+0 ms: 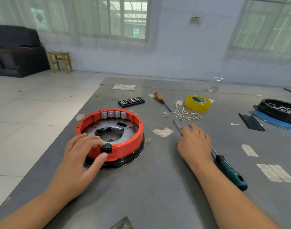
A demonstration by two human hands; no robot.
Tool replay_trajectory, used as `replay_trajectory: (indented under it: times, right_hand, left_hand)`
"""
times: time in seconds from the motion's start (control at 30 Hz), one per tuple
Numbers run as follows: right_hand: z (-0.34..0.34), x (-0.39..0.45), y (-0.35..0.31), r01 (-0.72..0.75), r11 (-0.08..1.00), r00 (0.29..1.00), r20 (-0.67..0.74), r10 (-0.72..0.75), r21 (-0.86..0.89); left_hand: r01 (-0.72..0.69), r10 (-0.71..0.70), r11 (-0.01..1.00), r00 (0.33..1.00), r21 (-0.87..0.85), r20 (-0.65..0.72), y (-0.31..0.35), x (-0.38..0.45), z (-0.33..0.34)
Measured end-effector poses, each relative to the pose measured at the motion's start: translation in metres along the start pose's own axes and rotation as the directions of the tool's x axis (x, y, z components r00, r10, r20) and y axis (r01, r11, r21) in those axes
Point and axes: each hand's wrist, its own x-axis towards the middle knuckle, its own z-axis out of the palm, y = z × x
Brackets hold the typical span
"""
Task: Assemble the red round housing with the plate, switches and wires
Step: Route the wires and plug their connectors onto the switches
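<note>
The red round housing (125, 142) sits on the grey table (158, 187), left of centre, on top of a black ring-shaped base (133, 156). Inside the housing lies the metal plate (98, 128), with crumpled black material around its central opening. Four grey switches (113, 114) stand in a row against the far inner wall. A black power socket (106, 148) is seated in the near wall of the housing.

The left hand (80, 156) grips the near wall at the socket: the fingers curl over the rim from above and the thumb presses against the outer wall just below the socket.

The right hand (194, 142) lies palm-down on the table, well apart from the housing, with its fingers closed loosely over a thin tool (177, 124) whose shaft projects beyond the fingertips. A green-handled screwdriver (230, 172) lies on the table just beside the right wrist.

A bundle of short wires (184, 114) with brass terminals lies beyond the right hand. Near it are a roll of yellow tape (197, 103), a wooden-handled screwdriver (161, 100) and a black bit case (131, 101). A second black housing (277, 111) holding white wires rests at the right edge of the table.
</note>
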Motion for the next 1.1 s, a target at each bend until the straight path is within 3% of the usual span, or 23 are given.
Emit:
replay_trajectory:
  times: [0.13,0.27,0.57,0.63,0.7,0.77,0.8,0.9,1.1]
  right_hand:
    - [-0.005,0.009,-0.005,-0.021,0.999,0.988,0.152,0.026,-0.031]
    - [-0.009,0.003,-0.006,-0.021,0.999,0.990,0.136,0.024,-0.028]
    - [-0.027,-0.026,0.000,-0.062,0.966,0.996,0.041,0.075,-0.249]
    - [-0.024,-0.027,-0.013,0.049,0.988,0.998,-0.028,-0.054,-0.145]
    - [-0.022,-0.033,-0.037,0.168,0.976,0.984,-0.086,-0.157,0.141]
    - [-0.017,-0.040,-0.065,0.132,0.889,0.990,-0.019,-0.138,0.438]
    - [-0.014,-0.042,-0.078,0.084,0.859,0.991,0.049,-0.127,0.506]
    - [-0.009,-0.046,-0.103,-0.051,0.803,0.970,0.222,-0.102,0.594]
    - [-0.015,-0.053,-0.108,-0.130,0.631,0.966,0.241,-0.093,0.765]
  left_hand:
    - [0.180,-0.192,0.979,0.973,-0.095,-0.129,0.019,0.016,0.014]
    - [0.205,-0.210,0.977,0.973,-0.055,-0.097,0.022,0.016,0.016]
    - [0.234,-0.243,0.968,0.964,-0.085,-0.105,0.029,0.010,0.014]
    - [0.249,-0.266,0.960,0.956,-0.130,-0.127,0.032,0.009,0.013]
    - [0.281,-0.315,0.940,0.933,-0.193,-0.175,0.036,0.009,0.010]
    - [0.389,-0.424,0.897,0.890,-0.210,-0.166,0.035,0.010,0.008]
    - [0.472,-0.503,0.855,0.857,-0.216,-0.117,0.034,0.010,0.007]
    - [0.629,-0.631,0.747,0.773,-0.216,0.071,0.029,0.009,0.006]
    - [0.573,-0.581,0.745,0.809,-0.341,0.089,0.025,0.014,0.003]
